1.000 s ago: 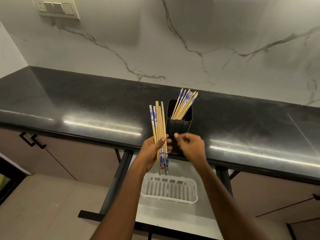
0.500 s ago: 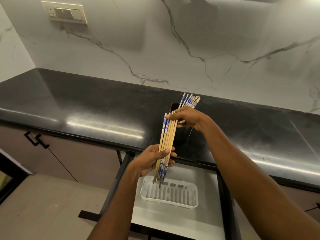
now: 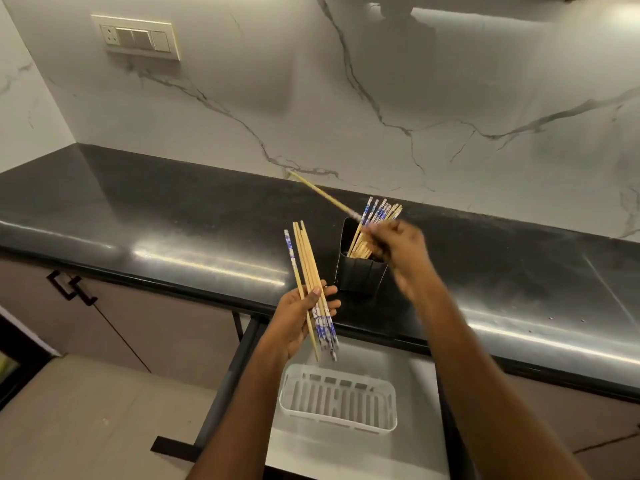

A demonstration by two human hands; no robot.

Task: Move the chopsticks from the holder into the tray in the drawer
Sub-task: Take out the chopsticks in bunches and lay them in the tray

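A black holder [image 3: 360,271] stands near the front edge of the dark counter [image 3: 173,216], with several wooden chopsticks [image 3: 379,216] sticking out of it. My right hand [image 3: 398,247] is over the holder, shut on a single chopstick [image 3: 322,194] that points up and left, blurred by motion. My left hand [image 3: 304,317] is left of the holder and grips a bundle of chopsticks [image 3: 310,271], blue-patterned ends down, above the open drawer [image 3: 353,459]. A white slotted tray [image 3: 337,396] lies in the drawer with nothing in it.
A marble wall [image 3: 381,98] with a switch plate [image 3: 136,38] rises behind the counter. Brown cabinet doors with black handles [image 3: 71,287] sit at the left under the counter. A light floor [image 3: 86,420] shows at lower left.
My right hand let go of the bundle's top, moved right to the holder and drew out one chopstick. The bundle in my left hand tilted from rightward to leftward.
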